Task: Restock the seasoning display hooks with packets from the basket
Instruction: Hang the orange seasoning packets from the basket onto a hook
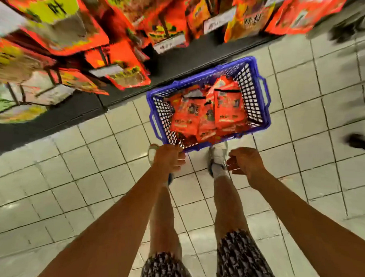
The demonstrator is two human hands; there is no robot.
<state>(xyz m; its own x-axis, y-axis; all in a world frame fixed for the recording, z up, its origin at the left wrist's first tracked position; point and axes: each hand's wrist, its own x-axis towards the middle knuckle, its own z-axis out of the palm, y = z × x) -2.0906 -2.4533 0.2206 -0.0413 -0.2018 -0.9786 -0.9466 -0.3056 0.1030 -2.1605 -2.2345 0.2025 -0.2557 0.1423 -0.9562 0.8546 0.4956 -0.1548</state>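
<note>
My left hand and right hand hang loosely curled, holding nothing. The blue plastic mesh basket of orange seasoning packets sits on the floor. I might kick it; my feet are close.

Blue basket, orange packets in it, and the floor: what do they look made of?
Blue lattice basket: apparently moulded plastic, given its uniform colour, perforated walls and moulded-in handles. Orange seasoning packets: probably glossy plastic film, printed, with creases catching light. Pale tiled floor: likely glazed ceramic, with square tiles, dark grout lines and soft reflections.
</note>
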